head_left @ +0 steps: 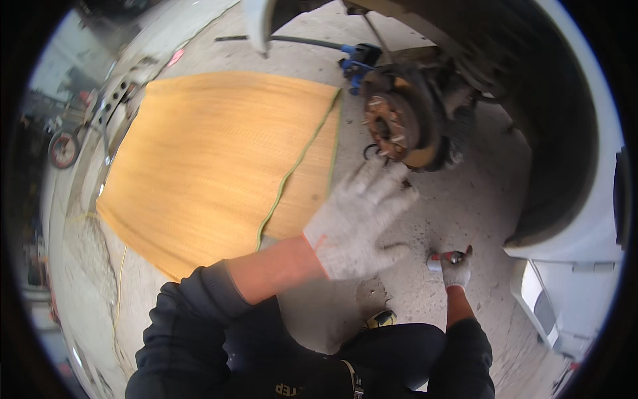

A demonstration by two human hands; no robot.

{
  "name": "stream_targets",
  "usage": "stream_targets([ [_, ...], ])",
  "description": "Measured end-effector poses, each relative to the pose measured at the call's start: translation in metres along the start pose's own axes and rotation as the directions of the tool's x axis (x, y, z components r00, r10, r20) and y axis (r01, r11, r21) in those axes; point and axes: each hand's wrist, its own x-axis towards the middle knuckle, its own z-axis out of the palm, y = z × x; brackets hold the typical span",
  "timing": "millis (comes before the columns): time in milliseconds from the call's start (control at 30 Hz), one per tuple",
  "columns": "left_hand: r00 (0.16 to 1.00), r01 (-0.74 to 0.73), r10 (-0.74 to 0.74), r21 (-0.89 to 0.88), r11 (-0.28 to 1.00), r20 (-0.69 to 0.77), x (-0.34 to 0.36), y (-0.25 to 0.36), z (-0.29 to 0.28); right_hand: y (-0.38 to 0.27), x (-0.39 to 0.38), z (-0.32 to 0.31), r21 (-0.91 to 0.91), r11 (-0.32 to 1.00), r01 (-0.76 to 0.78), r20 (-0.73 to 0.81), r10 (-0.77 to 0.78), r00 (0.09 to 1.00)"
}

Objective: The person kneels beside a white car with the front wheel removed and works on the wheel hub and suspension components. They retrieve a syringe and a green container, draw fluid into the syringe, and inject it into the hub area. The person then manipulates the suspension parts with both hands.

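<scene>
My left hand, in a whitish work glove, is stretched out with its fingers spread and nothing in it. Its fingertips appear just below a rusty wheel hub with studs; whether they touch it I cannot tell. Behind the hub sits the brake disc, inside the wheel arch of a white vehicle. Lower down on the right, my gloved right hand is closed round a spray can with a reddish and pale body. The glove hides part of the can.
A yellow-orange mat with a green edge covers the floor on the left, one side folded over. Beyond the hub stands a blue jack with a long dark handle. The white fender curves along the right. A small wheel shows far left.
</scene>
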Motion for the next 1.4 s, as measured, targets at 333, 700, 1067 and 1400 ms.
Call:
stream_targets([
  [333, 0.871, 0.362, -0.427, -0.27, 0.892, -0.243, -0.101, -0.008, -0.012, -0.079, -0.034, -0.093, -0.503, 0.864, 0.011, 0.094, 0.042, 0.995],
  [700, -0.819, 0.493, -0.566, -0.614, -0.616, -0.089, -0.541, 0.126, -0.273, -0.352, -0.255, -0.147, -0.216, 0.798, 0.564, 0.705, -0.272, 0.655],
  [1067, -0.946, 0.093, -0.044, 0.14, -0.986, 0.322, -0.715, 0.579, -0.178, -0.588, -0.326, -0.107, -0.153, 0.565, 0.811, 0.941, -0.167, 0.294],
  [1400, -0.705, -0.069, 0.046, -0.004, -0.998, 0.708, -0.73, 0.525, -0.216, -0.76, -0.477, -0.005, -0.211, -0.721, 0.66, 0.977, -0.142, 0.157],
])
